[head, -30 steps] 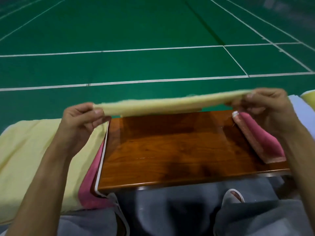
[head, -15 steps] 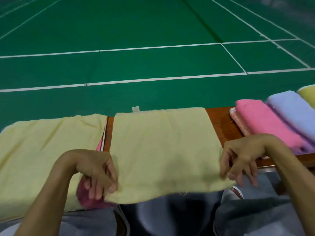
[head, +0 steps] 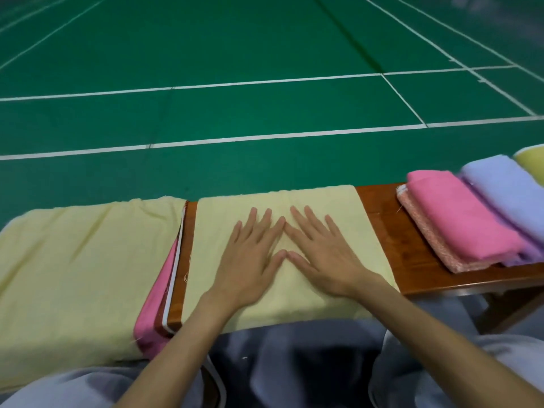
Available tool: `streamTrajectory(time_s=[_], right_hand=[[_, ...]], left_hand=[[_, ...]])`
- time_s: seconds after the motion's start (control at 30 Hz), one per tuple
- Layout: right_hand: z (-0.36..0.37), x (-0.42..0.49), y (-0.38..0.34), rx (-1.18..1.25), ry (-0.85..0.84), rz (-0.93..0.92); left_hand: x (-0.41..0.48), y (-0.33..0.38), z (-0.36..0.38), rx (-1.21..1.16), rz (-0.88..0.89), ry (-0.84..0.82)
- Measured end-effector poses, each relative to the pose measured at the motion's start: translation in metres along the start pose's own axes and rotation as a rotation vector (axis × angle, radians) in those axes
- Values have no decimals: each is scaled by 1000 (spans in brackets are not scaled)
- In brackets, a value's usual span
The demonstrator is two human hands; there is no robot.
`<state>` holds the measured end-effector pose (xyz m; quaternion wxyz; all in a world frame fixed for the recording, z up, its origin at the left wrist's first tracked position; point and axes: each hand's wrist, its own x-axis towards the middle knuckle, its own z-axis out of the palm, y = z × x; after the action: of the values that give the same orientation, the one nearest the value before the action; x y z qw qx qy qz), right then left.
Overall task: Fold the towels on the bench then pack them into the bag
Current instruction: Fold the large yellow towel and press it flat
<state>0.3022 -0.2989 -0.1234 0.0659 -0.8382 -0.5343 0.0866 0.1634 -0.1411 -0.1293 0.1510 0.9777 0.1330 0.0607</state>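
A pale yellow towel (head: pixel 329 219) lies spread flat on the wooden bench (head: pixel 394 231) in front of me. My left hand (head: pixel 250 254) and my right hand (head: pixel 321 254) press palm-down on its middle, fingers spread, index fingers and thumbs nearly touching. Left of it lies a stack of unfolded towels with a large yellow towel (head: pixel 82 254) on top and a pink towel (head: pixel 159 298) showing at the stack's edge. At the right end of the bench, folded towels rest side by side: a peach one (head: pixel 426 237), a pink one (head: pixel 453 213), a lilac one (head: pixel 506 189). No bag shows.
A yellow folded item (head: pixel 532 163) peeks in at the far right edge. Beyond the bench stretches a green sports court floor (head: pixel 235 54) with white lines. My grey-clad legs (head: pixel 294 363) sit below the bench's near edge.
The yellow towel went from being held stretched in the air to lying flat on the bench. Both hands let go of its near edge and now press flat on its middle.
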Motion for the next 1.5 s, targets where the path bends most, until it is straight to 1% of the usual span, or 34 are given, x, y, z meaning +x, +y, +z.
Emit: streamTrajectory(time_s=[0.03, 0.1, 0.2, 0.27, 0.33, 0.5, 0.6, 0.67, 0.73, 0.8, 0.87, 0.9, 0.97, 1.03, 1.1, 1.2, 1.3, 1.37, 1.4, 1.43, 1.5], right_hand=[[5, 0, -1, -24, -14, -6], [6, 0, 9, -33, -5, 35], [1, -6, 48, -57, 35, 203], [-3, -12, 73, -81, 48, 324], [-5, -16, 85, -81, 55, 383], [-6, -17, 83, -60, 49, 385], [-10, -16, 82, -31, 57, 397], [-12, -18, 81, -12, 72, 404], [-16, -19, 80, 21, 139, 404], [-22, -18, 78, 23, 244, 406], [-26, -17, 76, 12, 353, 445], [-28, -16, 74, 30, 389, 493], [-33, -16, 70, 110, 394, 614], [-40, -16, 66, 193, 329, 697], [-45, -14, 66, 255, 271, 741], [-49, -11, 66, 311, 204, 752], [-50, -12, 63, 310, 163, 735], [-52, -13, 64, 351, 195, 709], [-54, -14, 67, 409, 222, 693], [-57, -15, 71, 488, 261, 671], [-65, -20, 74, 747, 263, 646]], left_hand=[[-1, -2, 3, 41, -24, -37], [-3, -14, 4, 102, -117, -55], [-11, -46, -6, 127, -280, -35], [-18, -63, -12, 130, -341, -21], [-22, -68, -13, 147, -356, -4], [-23, -66, -13, 132, -349, -1], [-21, -63, -18, 41, -326, 9], [-20, -61, -20, -44, -332, 70], [-20, -59, -24, -73, -376, 182], [-20, -53, -29, -56, -450, 274], [-19, -46, -32, -33, -531, 316], [-18, -44, -35, -47, -571, 318], [-15, -42, -40, -119, -652, 305], [-12, -45, -44, -192, -729, 255], [-9, -50, -48, -198, -773, 203], [-8, -52, -50, -232, -768, 143], [-10, -50, -55, -297, -721, 154], [-11, -47, -61, -419, -718, 202], [-10, -48, -65, -527, -735, 221], [-10, -48, -69, -649, -760, 225], [-10, -47, -77, -863, -824, 173]])
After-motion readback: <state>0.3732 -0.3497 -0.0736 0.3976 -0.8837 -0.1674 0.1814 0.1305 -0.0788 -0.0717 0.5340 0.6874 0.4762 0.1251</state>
